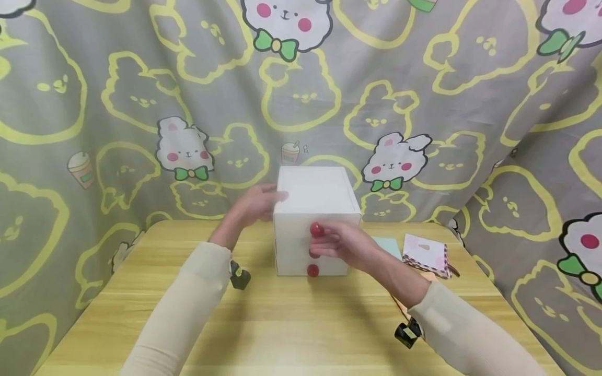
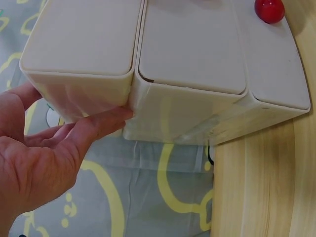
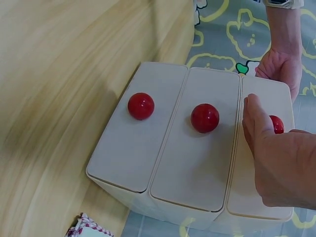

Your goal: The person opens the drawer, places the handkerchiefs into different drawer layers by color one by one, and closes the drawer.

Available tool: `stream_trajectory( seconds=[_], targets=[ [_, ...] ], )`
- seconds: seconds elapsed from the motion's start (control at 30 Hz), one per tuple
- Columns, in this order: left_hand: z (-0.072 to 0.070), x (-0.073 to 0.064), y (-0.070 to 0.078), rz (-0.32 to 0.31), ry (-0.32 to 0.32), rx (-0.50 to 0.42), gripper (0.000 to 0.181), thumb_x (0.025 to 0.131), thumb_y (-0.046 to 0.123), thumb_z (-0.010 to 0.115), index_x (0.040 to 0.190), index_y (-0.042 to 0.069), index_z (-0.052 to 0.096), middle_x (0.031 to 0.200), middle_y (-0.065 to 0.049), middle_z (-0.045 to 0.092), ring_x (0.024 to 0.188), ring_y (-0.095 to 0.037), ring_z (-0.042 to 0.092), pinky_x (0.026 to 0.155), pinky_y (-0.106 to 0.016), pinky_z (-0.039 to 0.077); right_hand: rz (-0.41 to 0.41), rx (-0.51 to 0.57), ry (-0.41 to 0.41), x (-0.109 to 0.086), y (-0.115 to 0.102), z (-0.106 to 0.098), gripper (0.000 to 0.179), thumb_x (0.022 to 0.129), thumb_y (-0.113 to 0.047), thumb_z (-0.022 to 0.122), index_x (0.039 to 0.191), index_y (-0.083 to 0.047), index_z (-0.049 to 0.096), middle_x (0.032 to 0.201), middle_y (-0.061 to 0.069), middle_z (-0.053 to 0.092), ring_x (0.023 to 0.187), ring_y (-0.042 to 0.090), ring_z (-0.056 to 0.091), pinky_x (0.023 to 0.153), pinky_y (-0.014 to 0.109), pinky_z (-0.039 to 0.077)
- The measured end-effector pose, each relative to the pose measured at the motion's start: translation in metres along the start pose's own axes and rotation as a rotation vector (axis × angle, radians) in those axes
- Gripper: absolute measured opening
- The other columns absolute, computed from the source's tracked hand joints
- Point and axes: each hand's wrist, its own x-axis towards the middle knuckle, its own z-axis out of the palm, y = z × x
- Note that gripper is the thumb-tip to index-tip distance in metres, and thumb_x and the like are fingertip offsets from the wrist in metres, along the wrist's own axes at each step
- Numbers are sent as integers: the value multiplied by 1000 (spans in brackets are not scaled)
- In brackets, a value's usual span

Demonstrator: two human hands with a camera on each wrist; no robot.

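Note:
A white three-drawer box (image 1: pixel 308 190) has a round red knob on each drawer front. At the top drawer, my right hand (image 1: pixel 348 243) has its thumb and fingers around the top red knob (image 1: pixel 316 228). The right wrist view shows that knob partly hidden between thumb and fingers, with the middle knob (image 3: pixel 205 118) and bottom knob (image 3: pixel 141 106) beside it. My left hand (image 1: pixel 256 203) rests against the box's left side near its top edge. In the left wrist view, its extended fingers (image 2: pixel 101 123) lie along the side wall by the top drawer.
The box stands near the back of a wooden table (image 1: pixel 282 324), before a patterned curtain (image 1: pixel 226 99). Right of it lie a pale checked-edge cloth item (image 1: pixel 425 253) and a light green flat item (image 1: pixel 388 245). Black wrist cameras (image 1: pixel 407 332) hang under both sleeves.

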Motion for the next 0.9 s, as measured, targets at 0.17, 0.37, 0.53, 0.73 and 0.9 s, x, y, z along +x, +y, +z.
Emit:
stream_trajectory(
  seconds=[0.17, 0.37, 0.53, 0.73, 0.9],
  targets=[
    [0, 1, -1, 13, 0, 2, 74, 98, 43, 65, 159, 15, 35, 148, -17, 55, 131, -37, 58, 107, -53, 52, 2, 3, 12, 0, -1, 1, 43, 106, -24, 51, 138, 4, 51, 136, 34, 57, 122, 44, 64, 100, 43, 57],
    [1, 1, 0, 16, -2, -6, 74, 98, 41, 65, 159, 14, 34, 147, -17, 56, 131, -37, 58, 107, -53, 52, -3, 2, 18, 0, 0, 1, 42, 105, -25, 55, 136, 4, 53, 134, 33, 58, 116, 39, 68, 97, 40, 59],
    [1, -1, -1, 22, -5, -11, 73, 98, 41, 66, 159, 14, 35, 147, -17, 56, 130, -37, 58, 107, -52, 52, -10, -11, 25, 0, 1, 1, 40, 104, -24, 59, 132, 4, 56, 131, 30, 61, 107, 30, 73, 95, 38, 60],
    [1, -1, -2, 19, -3, -1, 73, 97, 42, 66, 158, 14, 36, 146, -16, 57, 130, -36, 59, 107, -52, 52, -11, 12, 30, 0, 3, 1, 41, 103, -24, 61, 132, 3, 56, 131, 29, 61, 112, 33, 70, 95, 37, 60],
    [0, -2, -1, 22, 2, 10, 73, 98, 42, 66, 158, 15, 36, 147, -16, 56, 129, -36, 59, 106, -52, 53, -10, 21, 28, -1, 2, 1, 41, 102, -23, 61, 133, 3, 56, 132, 29, 61, 115, 34, 69, 95, 36, 60]
  ],
)
